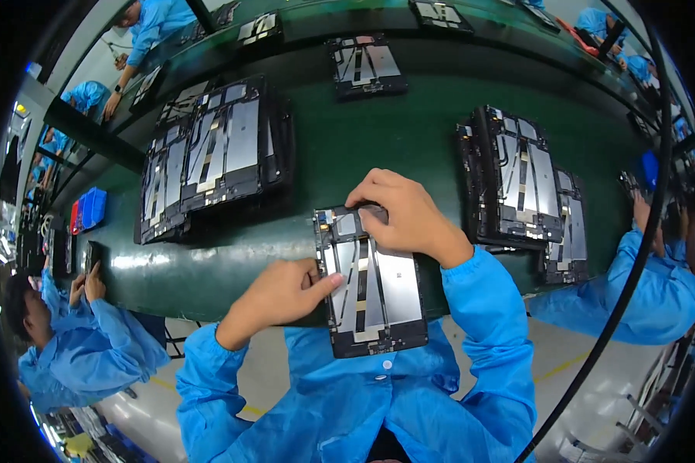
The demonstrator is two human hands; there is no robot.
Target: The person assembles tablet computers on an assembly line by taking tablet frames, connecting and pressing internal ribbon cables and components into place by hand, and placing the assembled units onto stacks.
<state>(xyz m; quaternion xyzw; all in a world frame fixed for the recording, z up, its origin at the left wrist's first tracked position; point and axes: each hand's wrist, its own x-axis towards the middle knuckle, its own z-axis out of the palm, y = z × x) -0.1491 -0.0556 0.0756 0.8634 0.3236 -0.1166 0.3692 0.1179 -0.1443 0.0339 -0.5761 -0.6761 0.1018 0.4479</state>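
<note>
Between my hands is an opened tablet (398,289), its black frame showing silver battery panels, dark flex cables and small circuit parts. It reaches over the near edge of the green worktable (371,139). My left hand (274,301) grips its left side, thumb lying on the inner face and fingers hidden at the edge. My right hand (409,212) closes on the top edge, with the thumb pressed near the upper circuit parts and the fingers curled over the rim. Whether a small part sits under that thumb cannot be seen.
Piled open tablets (243,135) stand at left, with another stack (527,177) at right. A single open tablet (384,65) lies farther back. Co-workers in blue sit on both sides. A blue bin (93,208) is at far left. One black cable (633,297) crosses the right side.
</note>
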